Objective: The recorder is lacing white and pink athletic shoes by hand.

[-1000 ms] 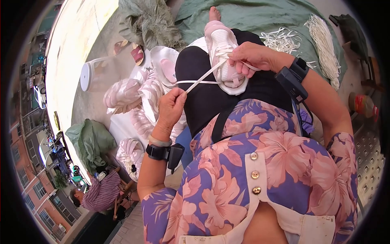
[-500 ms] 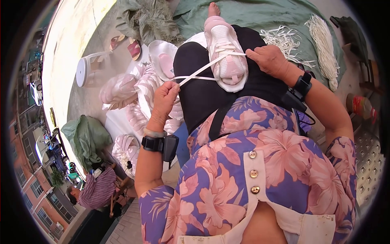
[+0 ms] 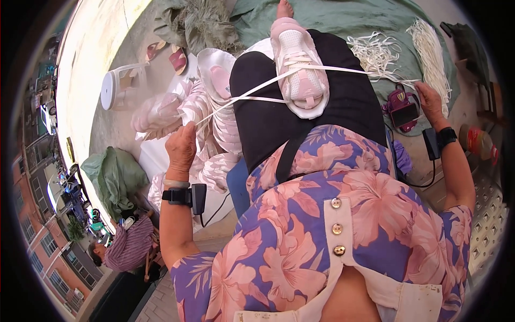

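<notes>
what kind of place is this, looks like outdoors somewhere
Probably an outdoor spot for piecework on shoes: sunlit paved ground, a green tarp strewn with white laces, and bagged pink-and-white shoes piled nearby.

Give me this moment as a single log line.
left hand: pulls white lace | right hand: pulls other end | pink-white shoe: on lap

Green tarp [image 3: 343, 16] covered the ground up top, with loose white laces [image 3: 375, 51] and a bundled hank of laces [image 3: 429, 48] lying on it. Maroon phone pouch [image 3: 402, 110] sat at the tarp edge. Pile of wrapped pale shoes [image 3: 171, 110] lay left, white round tub [image 3: 115, 88] beside it. Green bag [image 3: 115, 177] lower left; seated person in striped top [image 3: 129, 249] below it.
</notes>
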The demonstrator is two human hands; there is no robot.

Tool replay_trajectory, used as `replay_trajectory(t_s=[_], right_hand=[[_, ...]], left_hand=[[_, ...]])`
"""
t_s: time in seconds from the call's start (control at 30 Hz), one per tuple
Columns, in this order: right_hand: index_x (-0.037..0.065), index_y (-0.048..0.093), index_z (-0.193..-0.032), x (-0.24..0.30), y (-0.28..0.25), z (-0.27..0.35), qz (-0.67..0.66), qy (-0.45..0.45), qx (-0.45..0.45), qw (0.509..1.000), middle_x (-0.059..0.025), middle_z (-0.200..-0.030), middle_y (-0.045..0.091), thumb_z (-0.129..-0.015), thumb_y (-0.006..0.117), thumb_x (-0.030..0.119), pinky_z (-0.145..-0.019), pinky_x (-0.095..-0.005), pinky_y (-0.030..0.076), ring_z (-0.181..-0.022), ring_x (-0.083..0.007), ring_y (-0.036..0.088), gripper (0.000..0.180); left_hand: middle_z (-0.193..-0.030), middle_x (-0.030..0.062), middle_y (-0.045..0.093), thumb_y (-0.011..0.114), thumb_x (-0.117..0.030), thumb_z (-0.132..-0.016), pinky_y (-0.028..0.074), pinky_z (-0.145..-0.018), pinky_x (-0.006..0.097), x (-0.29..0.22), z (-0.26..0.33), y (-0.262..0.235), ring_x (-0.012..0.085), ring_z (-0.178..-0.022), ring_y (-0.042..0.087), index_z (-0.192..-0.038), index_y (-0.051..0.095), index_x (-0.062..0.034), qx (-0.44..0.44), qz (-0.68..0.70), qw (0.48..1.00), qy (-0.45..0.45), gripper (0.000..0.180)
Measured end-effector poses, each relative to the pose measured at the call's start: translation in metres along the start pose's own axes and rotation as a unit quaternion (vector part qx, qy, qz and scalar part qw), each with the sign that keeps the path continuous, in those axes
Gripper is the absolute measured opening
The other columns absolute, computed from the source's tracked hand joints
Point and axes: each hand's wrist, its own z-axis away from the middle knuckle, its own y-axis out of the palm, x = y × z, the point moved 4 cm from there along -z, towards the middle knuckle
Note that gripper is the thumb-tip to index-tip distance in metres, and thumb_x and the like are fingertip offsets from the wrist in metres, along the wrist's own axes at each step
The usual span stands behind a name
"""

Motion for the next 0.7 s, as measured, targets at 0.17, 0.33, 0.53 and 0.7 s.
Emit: replay_trajectory(t_s=[0.17, 0.33, 0.53, 0.7], right_hand=[[0.006, 0.059, -0.098, -0.075, -0.044, 0.047, 0.061, 0.069, -0.036, 0.995, -0.016, -0.089, 0.06, -0.086, 0.053, 0.015, -0.069, -0.037, 0.046, -0.084, -0.0351, 0.058, 0.016], [0.005, 0.06, -0.089, -0.079, -0.04, 0.044, 0.085, 0.177, -0.06, 0.979, -0.0138, -0.071, 0.061, -0.087, 0.052, 0.025, -0.059, -0.0346, 0.045, -0.067, -0.0302, 0.06, 0.021], [0.006, 0.054, -0.076, 0.1, 0.021, -0.028, -0.531, 0.346, 0.214, 0.743, 0.0004, -0.05, 0.048, -0.086, 0.049, 0.021, -0.037, -0.0206, 0.032, -0.037, -0.0051, 0.037, 0.019], [0.008, 0.055, -0.087, 0.211, 0.048, -0.08, -0.618, 0.269, 0.268, 0.689, 0.0014, -0.073, 0.058, -0.089, 0.052, 0.026, -0.052, -0.0171, 0.043, -0.058, -0.0042, 0.054, 0.018]], left_hand=[[-0.074, 0.0152, 0.061, 0.05, -0.021, -0.088, 0.046, -0.055, 0.04, 0.096, 0.06, -0.03, 0.0338, -0.065, 0.059, -0.088, 0.059, -0.0079, 0.003, -0.111, 0.976, -0.186, 0.016], [-0.065, 0.018, 0.055, 0.05, -0.025, -0.088, 0.043, -0.052, 0.043, 0.116, 0.068, -0.032, 0.0351, -0.056, 0.055, -0.078, 0.055, -0.0065, 0.008, -0.106, 0.946, -0.307, 0.022], [-0.056, 0.0001, 0.049, 0.048, -0.028, -0.091, 0.029, -0.034, 0.018, -0.048, -0.038, 0.027, 0.0058, -0.038, 0.039, -0.082, 0.054, -0.0056, 0.193, 0.584, 0.668, -0.419, 0.024], [-0.059, 0.0012, 0.054, 0.046, -0.024, -0.091, 0.033, -0.033, 0.017, -0.137, -0.095, 0.057, 0.007, -0.039, 0.048, -0.083, 0.051, -0.0072, 0.347, 0.634, 0.611, -0.322, 0.019]])
